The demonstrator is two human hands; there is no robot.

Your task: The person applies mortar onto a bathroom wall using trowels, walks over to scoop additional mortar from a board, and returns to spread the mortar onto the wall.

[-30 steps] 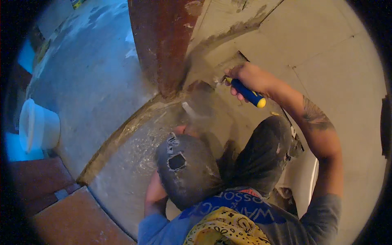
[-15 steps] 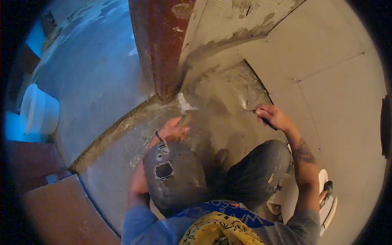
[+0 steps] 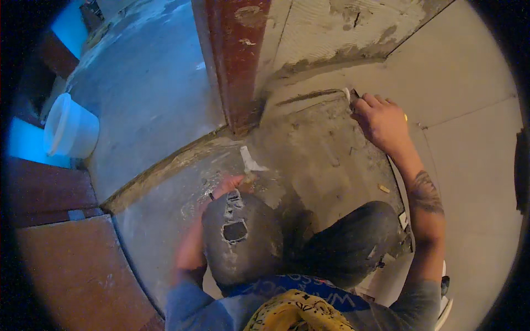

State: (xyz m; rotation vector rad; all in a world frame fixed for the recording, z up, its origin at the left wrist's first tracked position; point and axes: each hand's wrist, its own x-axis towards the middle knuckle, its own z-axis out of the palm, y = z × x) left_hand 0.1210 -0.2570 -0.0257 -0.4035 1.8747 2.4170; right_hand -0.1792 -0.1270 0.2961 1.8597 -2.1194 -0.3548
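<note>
My right hand (image 3: pixel 381 121) is closed around a hand tool with a yellow-ended handle (image 3: pixel 404 117). Its tip (image 3: pixel 346 95) meets the edge of the laid grey tiles (image 3: pixel 464 71), where a rough screed patch (image 3: pixel 314 149) begins. Half hidden behind my left knee, my left hand (image 3: pixel 228 185) is curled on something I cannot make out, low over the floor. A white scrap or smear (image 3: pixel 248 160) lies just above it. A small yellowish piece (image 3: pixel 383 188) lies near my right knee.
A reddish door frame (image 3: pixel 237 83) meets a patchy plastered wall (image 3: pixel 331 33) ahead. A rough seam (image 3: pixel 160 163) crosses the floor to the left, with a white bucket (image 3: pixel 74 127) beyond it. Brown boards (image 3: pixel 72 259) lie at the lower left; whitish objects (image 3: pixel 444 298) at the lower right are partly hidden.
My right hand dropped to the screed, then moved forward and right to the tile edge with the tool. My left hand rose into view, then sank partly behind my knee.
</note>
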